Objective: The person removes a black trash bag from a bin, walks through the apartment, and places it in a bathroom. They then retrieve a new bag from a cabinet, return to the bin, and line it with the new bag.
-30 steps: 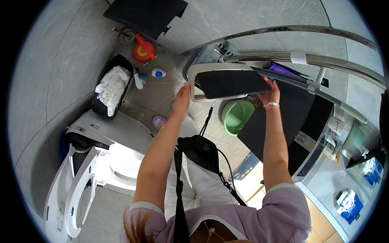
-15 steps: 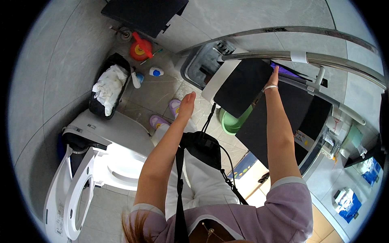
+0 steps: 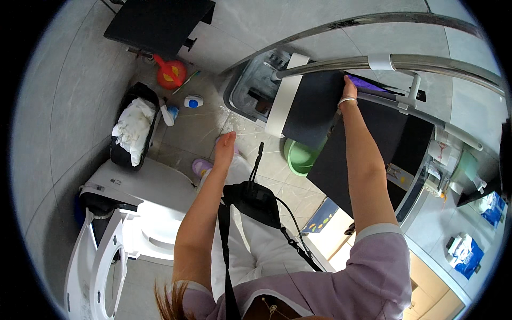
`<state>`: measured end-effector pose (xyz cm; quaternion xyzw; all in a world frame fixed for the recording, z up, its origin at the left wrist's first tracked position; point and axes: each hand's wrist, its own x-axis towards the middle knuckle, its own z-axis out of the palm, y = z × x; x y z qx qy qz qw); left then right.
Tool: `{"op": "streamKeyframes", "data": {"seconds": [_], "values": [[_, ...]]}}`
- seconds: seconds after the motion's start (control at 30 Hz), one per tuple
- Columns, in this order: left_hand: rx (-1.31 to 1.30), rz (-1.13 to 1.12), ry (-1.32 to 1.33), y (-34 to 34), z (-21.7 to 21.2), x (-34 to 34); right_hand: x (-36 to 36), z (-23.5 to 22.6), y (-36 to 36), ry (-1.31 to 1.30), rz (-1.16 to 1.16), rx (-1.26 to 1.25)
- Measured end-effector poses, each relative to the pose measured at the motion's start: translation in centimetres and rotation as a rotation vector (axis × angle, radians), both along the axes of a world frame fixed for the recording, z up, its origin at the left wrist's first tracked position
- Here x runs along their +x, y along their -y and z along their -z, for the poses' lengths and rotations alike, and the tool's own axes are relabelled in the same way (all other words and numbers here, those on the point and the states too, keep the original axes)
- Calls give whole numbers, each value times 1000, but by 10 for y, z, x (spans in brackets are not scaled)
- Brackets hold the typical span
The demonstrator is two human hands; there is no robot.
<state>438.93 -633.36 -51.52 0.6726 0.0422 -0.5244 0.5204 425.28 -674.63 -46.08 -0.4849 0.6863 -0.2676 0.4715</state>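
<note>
My right hand reaches forward with straight fingers at the right edge of a dark flat panel, apparently touching it. The panel has a broad white strip down its left side. A larger dark surface lies under my right forearm. My left hand is held out over the floor, its fingers extended and nothing in it. Beneath the panels, part of a green basin shows; the rest is hidden. A clear-lidded grey tub stands beyond the white strip.
Left: a toilet with raised seat, and a black bin holding white cloth or paper. A red watering can and a white-blue object are on the floor. Metal rails curve at upper right; a blue wipes pack lies on the counter.
The view has shifted a little. My right hand has moved forward with the dark panel's edge, and the white strip shows more fully. My left hand is slightly further left.
</note>
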Motion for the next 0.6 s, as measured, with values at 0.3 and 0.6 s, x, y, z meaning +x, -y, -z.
{"op": "streamKeyframes", "data": {"seconds": [0.3,0.6], "values": [[27,-41,39,-32,33,-12,3,34,-19,-619,-229,6],[106,-16,67,-33,19,-6,-13,38,-53,-496,-61,-311]]}}
